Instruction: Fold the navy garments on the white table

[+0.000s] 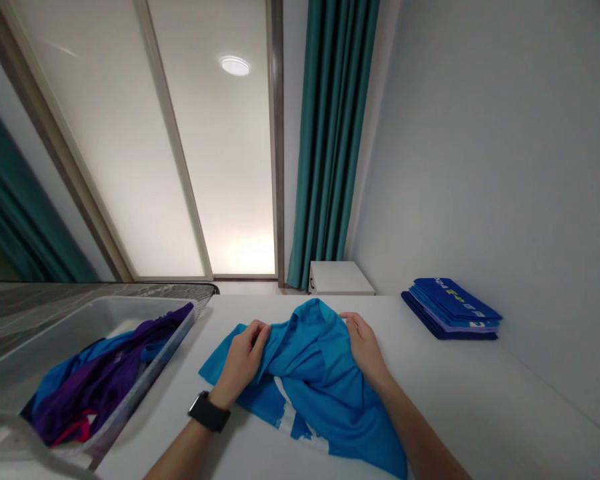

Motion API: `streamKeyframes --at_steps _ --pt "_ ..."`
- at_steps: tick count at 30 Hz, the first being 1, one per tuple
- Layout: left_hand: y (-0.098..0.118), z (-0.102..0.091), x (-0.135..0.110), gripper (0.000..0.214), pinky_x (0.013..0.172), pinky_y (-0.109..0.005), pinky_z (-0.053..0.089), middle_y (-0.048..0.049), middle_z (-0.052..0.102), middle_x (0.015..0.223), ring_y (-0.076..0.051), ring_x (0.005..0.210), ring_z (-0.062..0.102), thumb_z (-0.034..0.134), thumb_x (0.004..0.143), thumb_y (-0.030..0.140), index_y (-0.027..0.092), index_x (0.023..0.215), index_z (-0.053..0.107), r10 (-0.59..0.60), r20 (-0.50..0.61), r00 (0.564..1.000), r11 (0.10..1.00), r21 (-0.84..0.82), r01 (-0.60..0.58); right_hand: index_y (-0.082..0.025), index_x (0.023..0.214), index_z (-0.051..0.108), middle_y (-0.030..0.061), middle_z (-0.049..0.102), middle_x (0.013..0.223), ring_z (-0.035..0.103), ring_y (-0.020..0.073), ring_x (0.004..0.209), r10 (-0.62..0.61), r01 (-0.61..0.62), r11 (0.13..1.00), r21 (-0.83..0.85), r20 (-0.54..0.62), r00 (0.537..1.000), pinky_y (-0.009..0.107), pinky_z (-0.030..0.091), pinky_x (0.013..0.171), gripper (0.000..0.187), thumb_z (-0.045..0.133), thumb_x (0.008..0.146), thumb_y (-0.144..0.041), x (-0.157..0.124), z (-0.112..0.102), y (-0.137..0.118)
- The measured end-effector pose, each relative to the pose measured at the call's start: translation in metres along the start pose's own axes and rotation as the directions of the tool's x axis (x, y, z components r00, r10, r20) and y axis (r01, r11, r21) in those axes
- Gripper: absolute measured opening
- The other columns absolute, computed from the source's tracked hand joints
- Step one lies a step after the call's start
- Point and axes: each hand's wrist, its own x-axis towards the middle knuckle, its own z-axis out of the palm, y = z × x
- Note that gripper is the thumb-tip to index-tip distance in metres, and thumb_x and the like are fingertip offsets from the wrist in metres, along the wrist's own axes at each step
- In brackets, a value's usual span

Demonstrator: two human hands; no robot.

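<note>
A bright blue shirt (310,373) with white print lies bunched on the white table (480,400) in front of me. My left hand (243,360), with a black watch on its wrist, is closed on a fold of the shirt at its left side. My right hand (363,347) pinches the fabric at the right of the raised middle. Between the two hands the cloth stands up in a hump.
A clear plastic bin (130,393) at the left holds purple, blue and red garments. A stack of folded blue shirts (453,310) sits at the far right by the wall. A small white cabinet (340,277) and teal curtains (330,133) stand behind the table.
</note>
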Motion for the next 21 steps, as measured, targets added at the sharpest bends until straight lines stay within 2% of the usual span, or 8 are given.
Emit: streamKeyframes --at_steps 4,6,9,12,15,17,18,21 --pt "0.004 -0.004 -0.003 0.022 0.078 -0.035 0.043 -0.0052 0.062 0.089 -0.021 0.085 0.057 0.04 0.096 0.03 0.02 0.089 0.058 0.231 -0.042 0.972 0.96 0.17 -0.221 -0.021 0.122 0.055 0.0082 0.067 0.098 0.062 0.0227 0.087 0.03 -0.062 0.915 -0.398 -0.085 0.996 0.033 0.044 0.079 0.041 0.026 0.096 -0.033 0.013 -0.012 0.036" --pt "0.01 0.0 -0.009 0.021 0.08 -0.036 0.041 -0.0056 0.062 0.091 -0.021 0.088 0.056 0.042 0.096 0.029 0.02 0.09 0.059 0.315 0.06 0.947 0.924 0.207 -0.32 -0.019 0.128 0.052 0.0099 0.066 0.096 0.061 0.0228 0.085 0.024 -0.077 0.831 -0.551 -0.104 0.994 0.033 0.043 0.077 0.043 0.026 0.095 -0.024 0.018 -0.019 0.048" --pt "0.016 0.01 -0.017 0.023 0.083 -0.039 0.041 -0.0064 0.061 0.101 -0.024 0.095 0.055 0.051 0.091 0.037 0.022 0.107 0.059 0.316 0.234 0.92 0.89 0.264 -0.373 -0.015 0.127 0.055 0.014 0.062 0.103 0.057 0.0244 0.093 -0.109 0.032 0.738 -0.674 -0.072 0.991 0.035 0.042 0.081 0.045 0.027 0.091 -0.013 0.018 -0.023 0.048" --pt "0.012 0.018 -0.018 0.037 0.087 -0.043 0.039 -0.0079 0.058 0.115 -0.028 0.105 0.052 0.056 0.088 0.036 0.026 0.124 0.054 0.244 0.277 0.929 0.864 0.373 -0.338 -0.018 0.123 0.057 0.011 0.063 0.106 0.055 0.0234 0.098 -0.229 0.262 0.723 -0.639 0.137 0.964 0.036 0.039 0.086 0.044 0.029 0.091 -0.009 0.004 -0.009 0.024" --pt "-0.003 0.018 -0.013 0.024 0.082 -0.041 0.04 -0.0083 0.058 0.105 -0.027 0.1 0.053 0.048 0.091 0.025 0.026 0.111 0.062 0.152 0.256 0.955 0.839 0.477 -0.261 -0.025 0.117 0.061 0.0049 0.066 0.108 0.053 0.0216 0.1 -0.269 0.496 0.707 -0.504 0.458 0.847 0.035 0.037 0.085 0.047 0.033 0.087 -0.001 -0.017 0.013 -0.005" --pt "-0.014 0.013 -0.008 0.022 0.08 -0.04 0.04 -0.008 0.059 0.096 -0.027 0.094 0.054 0.044 0.092 0.023 0.025 0.101 0.064 0.102 0.207 0.973 0.842 0.503 -0.196 -0.025 0.111 0.064 0.0038 0.068 0.103 0.053 0.0214 0.096 -0.242 0.546 0.696 -0.465 0.564 0.789 0.034 0.036 0.083 0.047 0.034 0.086 0.001 -0.027 0.02 -0.019" --pt "-0.019 0.009 -0.005 0.022 0.079 -0.04 0.041 -0.0075 0.06 0.094 -0.026 0.092 0.055 0.042 0.093 0.023 0.024 0.098 0.063 0.087 0.175 0.981 0.857 0.489 -0.163 -0.025 0.11 0.064 0.0039 0.069 0.1 0.053 0.0212 0.094 -0.222 0.548 0.696 -0.464 0.587 0.779 0.034 0.035 0.082 0.046 0.034 0.086 0.001 -0.03 0.02 -0.023" --pt "-0.027 -0.003 0.002 0.022 0.078 -0.037 0.044 -0.0061 0.062 0.092 -0.024 0.089 0.058 0.037 0.095 0.025 0.021 0.098 0.059 0.074 0.058 0.996 0.933 0.348 -0.089 -0.022 0.112 0.063 0.0052 0.068 0.101 0.055 0.0209 0.092 -0.163 0.512 0.698 -0.5 0.585 0.794 0.035 0.035 0.085 0.042 0.037 0.086 -0.002 -0.031 0.008 -0.023"
